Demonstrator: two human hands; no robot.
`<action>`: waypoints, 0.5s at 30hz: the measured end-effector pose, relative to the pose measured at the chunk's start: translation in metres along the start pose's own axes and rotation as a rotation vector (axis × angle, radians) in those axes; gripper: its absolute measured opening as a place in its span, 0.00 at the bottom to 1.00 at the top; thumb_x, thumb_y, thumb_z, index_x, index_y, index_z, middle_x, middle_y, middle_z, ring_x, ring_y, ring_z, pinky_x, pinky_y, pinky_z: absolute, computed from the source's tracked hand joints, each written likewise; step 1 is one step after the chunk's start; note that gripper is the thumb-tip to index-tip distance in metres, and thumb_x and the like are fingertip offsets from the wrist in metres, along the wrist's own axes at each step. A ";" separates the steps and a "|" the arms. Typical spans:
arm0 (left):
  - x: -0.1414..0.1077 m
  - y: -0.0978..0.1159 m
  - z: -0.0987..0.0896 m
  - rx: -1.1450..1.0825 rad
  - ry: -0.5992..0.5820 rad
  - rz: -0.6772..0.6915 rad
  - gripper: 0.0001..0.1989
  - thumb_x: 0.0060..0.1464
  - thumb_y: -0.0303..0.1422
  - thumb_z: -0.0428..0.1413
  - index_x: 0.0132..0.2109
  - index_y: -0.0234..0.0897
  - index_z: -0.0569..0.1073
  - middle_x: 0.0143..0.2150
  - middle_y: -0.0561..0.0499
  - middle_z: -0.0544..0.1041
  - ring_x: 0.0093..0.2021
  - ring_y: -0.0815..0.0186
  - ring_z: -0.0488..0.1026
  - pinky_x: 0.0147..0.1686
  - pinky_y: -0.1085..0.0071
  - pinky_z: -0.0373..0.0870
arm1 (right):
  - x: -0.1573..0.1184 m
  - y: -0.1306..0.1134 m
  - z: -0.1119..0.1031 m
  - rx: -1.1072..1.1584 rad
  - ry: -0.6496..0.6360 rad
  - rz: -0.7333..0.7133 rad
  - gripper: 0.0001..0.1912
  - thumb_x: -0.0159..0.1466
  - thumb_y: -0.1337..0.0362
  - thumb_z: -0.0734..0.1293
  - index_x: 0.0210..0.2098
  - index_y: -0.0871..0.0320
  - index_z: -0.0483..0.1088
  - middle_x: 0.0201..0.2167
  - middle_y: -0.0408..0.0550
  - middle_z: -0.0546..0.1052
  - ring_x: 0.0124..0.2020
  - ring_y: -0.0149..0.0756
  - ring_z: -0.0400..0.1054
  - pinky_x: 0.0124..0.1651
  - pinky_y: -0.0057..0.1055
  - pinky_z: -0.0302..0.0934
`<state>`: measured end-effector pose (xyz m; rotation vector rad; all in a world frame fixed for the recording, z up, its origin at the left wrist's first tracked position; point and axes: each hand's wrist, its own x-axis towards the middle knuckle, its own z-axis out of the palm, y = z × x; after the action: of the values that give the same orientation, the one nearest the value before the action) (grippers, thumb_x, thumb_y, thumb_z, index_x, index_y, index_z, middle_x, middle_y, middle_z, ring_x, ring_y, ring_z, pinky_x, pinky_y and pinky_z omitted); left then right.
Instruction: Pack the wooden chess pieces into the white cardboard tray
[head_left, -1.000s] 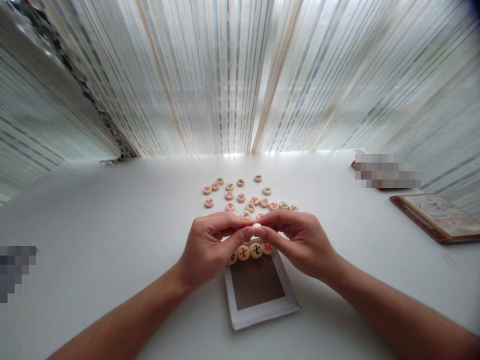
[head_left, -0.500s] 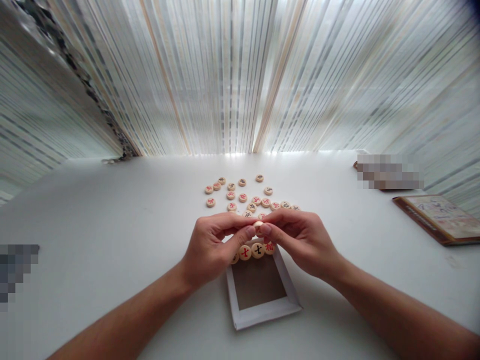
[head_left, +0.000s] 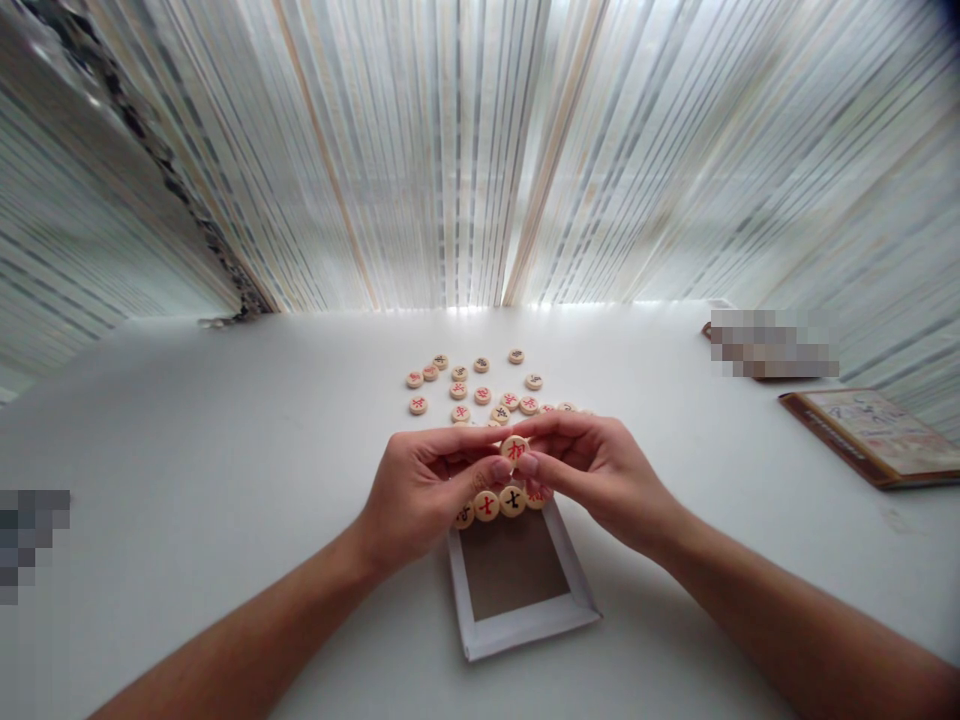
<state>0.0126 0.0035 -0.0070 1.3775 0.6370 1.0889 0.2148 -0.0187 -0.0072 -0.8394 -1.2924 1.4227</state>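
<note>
Between the fingertips of my left hand [head_left: 435,485] and my right hand [head_left: 592,470] is a round wooden xiangqi piece [head_left: 514,450] with a red character facing me. Both hands are closed in a pinch on it, above the far end of a white open box [head_left: 525,622]. Inside the box, a row of several pieces lies along the far side, among them one with a red character [head_left: 487,506] and one with a black character [head_left: 512,501]. My fingers partly cover the row's ends and the box's far edge.
Several loose xiangqi pieces [head_left: 482,396] are scattered on the white table [head_left: 247,420] beyond my hands, some partly hidden by them. A brown-edged flat box [head_left: 870,437] lies at the right, with a blurred-out object [head_left: 772,345] behind it. Striped curtains [head_left: 420,150] hang along the far edge.
The held piece has been turned so its red character now faces me. Both hands stay in nearly the same place over the box. The view has shifted slightly.
</note>
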 end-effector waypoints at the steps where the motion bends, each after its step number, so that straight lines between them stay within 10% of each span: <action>1: 0.000 0.000 -0.001 0.009 0.003 -0.003 0.15 0.53 0.37 0.74 0.48 0.38 0.88 0.40 0.44 0.89 0.37 0.58 0.89 0.44 0.67 0.89 | 0.000 -0.001 0.000 0.020 -0.009 0.012 0.15 0.61 0.60 0.83 0.45 0.56 0.85 0.30 0.47 0.86 0.31 0.33 0.81 0.34 0.25 0.75; 15: -0.003 0.001 0.001 0.228 -0.037 0.116 0.12 0.58 0.24 0.69 0.50 0.34 0.88 0.45 0.43 0.89 0.43 0.58 0.89 0.45 0.72 0.87 | 0.000 -0.001 0.004 0.031 0.092 0.080 0.13 0.52 0.62 0.87 0.31 0.60 0.83 0.24 0.45 0.82 0.22 0.25 0.71 0.25 0.19 0.64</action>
<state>0.0119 0.0007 -0.0068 1.6447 0.6771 1.1052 0.2110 -0.0202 -0.0054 -0.9343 -1.1756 1.4463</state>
